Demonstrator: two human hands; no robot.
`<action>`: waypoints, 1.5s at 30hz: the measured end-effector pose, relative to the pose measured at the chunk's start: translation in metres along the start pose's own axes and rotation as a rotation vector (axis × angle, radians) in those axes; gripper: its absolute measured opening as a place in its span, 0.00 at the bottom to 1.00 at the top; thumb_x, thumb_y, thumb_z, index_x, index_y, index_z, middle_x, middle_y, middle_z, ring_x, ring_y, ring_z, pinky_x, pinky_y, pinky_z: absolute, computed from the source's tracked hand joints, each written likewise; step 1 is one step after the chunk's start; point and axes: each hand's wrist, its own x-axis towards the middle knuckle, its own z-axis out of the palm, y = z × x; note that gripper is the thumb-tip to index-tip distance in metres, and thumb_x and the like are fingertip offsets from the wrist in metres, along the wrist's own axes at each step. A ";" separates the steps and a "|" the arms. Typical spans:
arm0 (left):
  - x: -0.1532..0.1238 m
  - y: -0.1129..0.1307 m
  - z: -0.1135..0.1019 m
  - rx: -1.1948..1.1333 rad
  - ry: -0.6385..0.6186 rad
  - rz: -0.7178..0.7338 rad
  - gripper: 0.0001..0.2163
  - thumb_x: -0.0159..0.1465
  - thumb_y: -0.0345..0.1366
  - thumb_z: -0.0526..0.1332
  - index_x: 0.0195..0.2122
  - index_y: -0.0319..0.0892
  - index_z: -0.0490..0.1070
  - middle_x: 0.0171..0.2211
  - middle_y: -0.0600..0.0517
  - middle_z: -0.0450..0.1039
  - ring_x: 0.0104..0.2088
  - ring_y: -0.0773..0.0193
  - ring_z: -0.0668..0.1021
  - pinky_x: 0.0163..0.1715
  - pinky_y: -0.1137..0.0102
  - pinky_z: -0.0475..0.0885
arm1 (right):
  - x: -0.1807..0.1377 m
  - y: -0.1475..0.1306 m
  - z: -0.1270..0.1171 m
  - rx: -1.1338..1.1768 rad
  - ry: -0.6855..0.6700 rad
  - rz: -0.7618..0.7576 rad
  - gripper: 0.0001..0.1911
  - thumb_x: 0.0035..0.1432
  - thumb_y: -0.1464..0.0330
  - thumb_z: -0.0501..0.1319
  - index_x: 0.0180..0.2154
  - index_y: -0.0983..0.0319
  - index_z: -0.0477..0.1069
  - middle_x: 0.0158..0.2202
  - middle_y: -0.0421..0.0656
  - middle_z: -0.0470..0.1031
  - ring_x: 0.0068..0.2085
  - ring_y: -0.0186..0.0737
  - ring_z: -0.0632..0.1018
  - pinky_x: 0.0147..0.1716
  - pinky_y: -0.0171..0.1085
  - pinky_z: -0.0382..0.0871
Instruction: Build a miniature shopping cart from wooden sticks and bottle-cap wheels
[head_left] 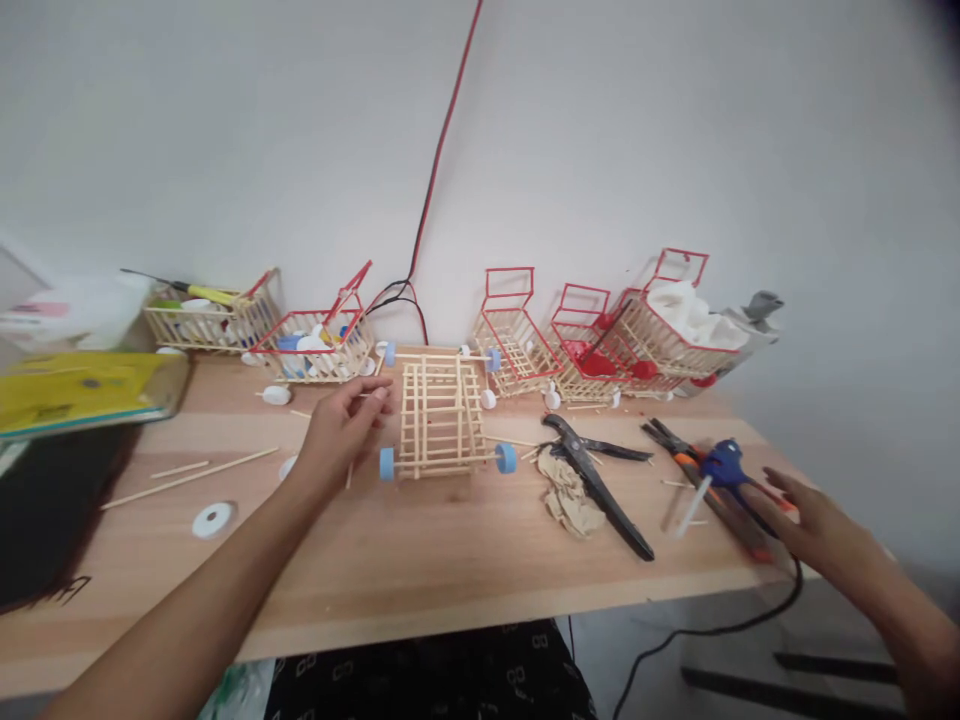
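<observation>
Hands, two, bare. Left hand [346, 418]: fingers bent, thumb and fingertips drawn close together at the left side of a wheeled stick frame [442, 412]; whether the frame is touched or a thin stick pinched cannot be told. Right hand [814, 515]: opened, fingers extended and parted from the thumb, placed beside the handle end of a blue glue gun [724, 462]; contact is not clearly shown.

Stick frame: set at the middle of the wooden table [420, 570]; built of pale, slender sticks crossed into an open lattice; two axle rods laid across, fitted at the ends with thick blue wheels [506, 458].

Glue gun: smooth body, with a whitish stick projected from it; handle partly hidden by the right hand, outline blurred. Orange-handled pliers [675, 447] are set close by, partly covered.

Cutter [592, 480], dark-handled, laid beside crumpled tan paper [570, 495]. White ring [214, 519], flat, pierced at the centre; loose sticks [191, 478] scattered near it.

Stick baskets [517, 350], red-trimmed, ranged along the wall; the rightmost filled with soft white material [690, 315], those behind it partly hidden.

Yellow packet [82, 388], glossy, and dark sheet [60, 510]: both cut off at left. Patterned dark cloth [427, 680]: cut off below.
</observation>
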 end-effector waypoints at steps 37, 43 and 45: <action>-0.017 0.055 -0.032 0.103 -0.091 0.037 0.22 0.59 0.47 0.63 0.50 0.40 0.71 0.43 0.46 0.77 0.38 0.59 0.79 0.34 0.67 0.75 | -0.067 -0.297 0.054 0.673 -0.244 -0.449 0.17 0.63 0.65 0.57 0.53 0.59 0.67 0.54 0.48 0.70 0.50 0.43 0.73 0.46 0.42 0.70; -0.061 0.059 -0.034 0.299 -0.069 0.134 0.20 0.62 0.45 0.60 0.53 0.42 0.68 0.50 0.44 0.73 0.47 0.55 0.77 0.42 0.62 0.76 | -0.063 -0.297 0.050 0.637 -0.157 -0.533 0.23 0.64 0.62 0.55 0.59 0.59 0.62 0.60 0.50 0.66 0.60 0.46 0.68 0.54 0.47 0.66; -0.070 0.061 -0.028 0.497 -0.050 0.292 0.20 0.65 0.42 0.59 0.56 0.44 0.66 0.56 0.44 0.69 0.53 0.54 0.74 0.50 0.57 0.73 | -0.059 -0.301 0.044 0.550 -0.122 -0.646 0.27 0.65 0.61 0.55 0.63 0.59 0.57 0.63 0.50 0.62 0.64 0.46 0.62 0.60 0.50 0.59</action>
